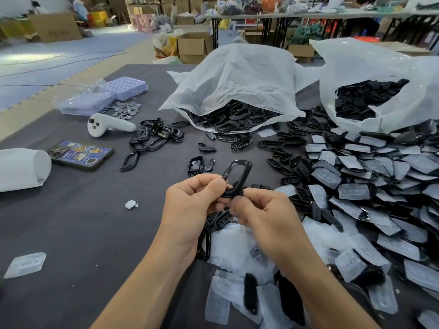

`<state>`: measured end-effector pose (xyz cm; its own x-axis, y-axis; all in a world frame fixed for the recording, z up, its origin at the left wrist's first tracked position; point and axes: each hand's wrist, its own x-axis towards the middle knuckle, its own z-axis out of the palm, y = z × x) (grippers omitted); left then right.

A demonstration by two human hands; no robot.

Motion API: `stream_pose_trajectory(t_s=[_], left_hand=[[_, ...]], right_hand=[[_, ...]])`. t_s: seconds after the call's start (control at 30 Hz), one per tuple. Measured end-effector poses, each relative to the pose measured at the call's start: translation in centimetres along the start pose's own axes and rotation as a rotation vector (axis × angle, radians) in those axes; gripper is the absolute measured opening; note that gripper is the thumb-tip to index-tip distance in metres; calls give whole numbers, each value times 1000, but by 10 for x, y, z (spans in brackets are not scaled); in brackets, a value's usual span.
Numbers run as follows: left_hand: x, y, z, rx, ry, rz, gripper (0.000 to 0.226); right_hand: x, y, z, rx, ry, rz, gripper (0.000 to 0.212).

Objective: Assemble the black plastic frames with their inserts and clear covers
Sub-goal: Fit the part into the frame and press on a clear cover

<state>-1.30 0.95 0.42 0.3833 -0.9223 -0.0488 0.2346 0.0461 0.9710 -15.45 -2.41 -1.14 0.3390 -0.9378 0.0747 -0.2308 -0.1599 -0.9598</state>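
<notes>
**Both hands gripping one black frame above the surface**

I am seeing the left hand (190, 205) and the right hand (263, 214) meeting just above the dark grey surface (71, 233), both curling their fingers around the lower end of a black frame (241, 161). The frame is standing tilted, its open loop rising above the thumbs. More black parts are showing just beneath the hands; I cannot tell whether either hand is holding them.

To the right, a big pile of clear covers (356, 193) mixed with black inserts is spreading across the surface and reaching down beside the right forearm. Behind it, two white plastic bags are lying open: the middle bag (237, 79) is spilling black frames, and the right bag (368, 74) is showing black parts through its mouth.

On the left, a small cluster of frames (156, 136) is sitting near a white controller (107, 125) and a phone (80, 154). Further back, purple trays (126, 87) are lying beside a scatter of metal discs (126, 109). One clear cover (25, 264) is lying alone, well apart, near the front left edge.
</notes>
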Motion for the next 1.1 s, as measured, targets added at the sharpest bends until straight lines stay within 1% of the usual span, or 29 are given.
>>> stream_pose_trajectory(t_s=[0.03, 0.07, 0.17, 0.23, 0.33, 0.4, 0.47, 0.53, 0.57, 0.63, 0.7, 0.77, 0.8, 0.87, 0.97, 1.03, 1.1], left_hand=[[0, 0, 0, -4, 12, -1, 31], [0, 0, 0, -7, 22, -4, 31], [0, -1, 0, -2, 28, -12, 29], [0, -2, 1, 4, 28, -18, 28], [-1, -5, 1, 1, 42, -28, 28], [0, -5, -1, -8, 43, -28, 29], [1, -4, -4, 8, 7, -8, 24], [2, -2, -6, 46, -59, 15, 11], [1, -2, -7, 78, -89, 30, 9], [1, -4, -8, 213, -115, 97, 11], [1, -6, -9, 401, -100, 187, 13], [1, -5, -12, 537, -83, 239, 13], [1, -4, -13, 576, -97, 247, 14], [0, -3, -14, 638, -155, 245, 14], [-2, -5, -13, 702, -191, 276, 13], [-2, -7, -11, 665, -185, 262, 13], [-1, -9, -10, 548, -193, 197, 16]], right_hand=[[2, 1, -1, 2, 20, 3, 36], [3, 3, -3, 19, 47, 8, 34], [5, 6, -7, 170, 129, 23, 21], [6, 6, -8, 282, 124, 46, 27], [7, 5, -9, 339, 117, 88, 24], [8, 5, -14, 310, 116, 88, 27], [8, 5, -20, 216, 77, 71, 30], [6, 3, -24, 136, -13, 83, 33], [6, 1, -26, 139, -72, 93, 34], [5, -3, -30, 195, -204, 90, 39], [4, -6, -37, 210, -319, 88, 41], [1, -5, -45, 168, -414, 104, 38], [0, -6, -47, 159, -445, 116, 32], [0, -8, -49, 134, -459, 143, 7], [1, -6, -45, -37, -395, 136, 35], [1, -6, -40, -107, -348, 94, 40], [0, -3, -39, -107, -331, 82, 38]])
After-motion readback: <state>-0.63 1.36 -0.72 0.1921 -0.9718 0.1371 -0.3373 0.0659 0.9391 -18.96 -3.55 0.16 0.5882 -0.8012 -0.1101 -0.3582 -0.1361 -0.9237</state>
